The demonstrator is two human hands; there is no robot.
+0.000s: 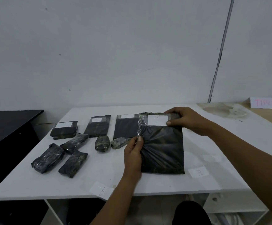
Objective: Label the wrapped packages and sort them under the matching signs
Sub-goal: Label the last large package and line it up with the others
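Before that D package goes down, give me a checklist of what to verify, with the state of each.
1. Label seated: white D label lies flat on the large black package; ok.
2. Tape pressed down: the left hand pinches clear tape at the package's left edge, which looks crinkled; not ok.
3. Grip: the right hand holds the top right corner, thumb on the label; ok.
4. Matching sign: only paper signs H and E show on the white table; no D sign visible; cannot tell.
5. Other packages: three in the back row carry labels, lettering unreadable; cannot tell.
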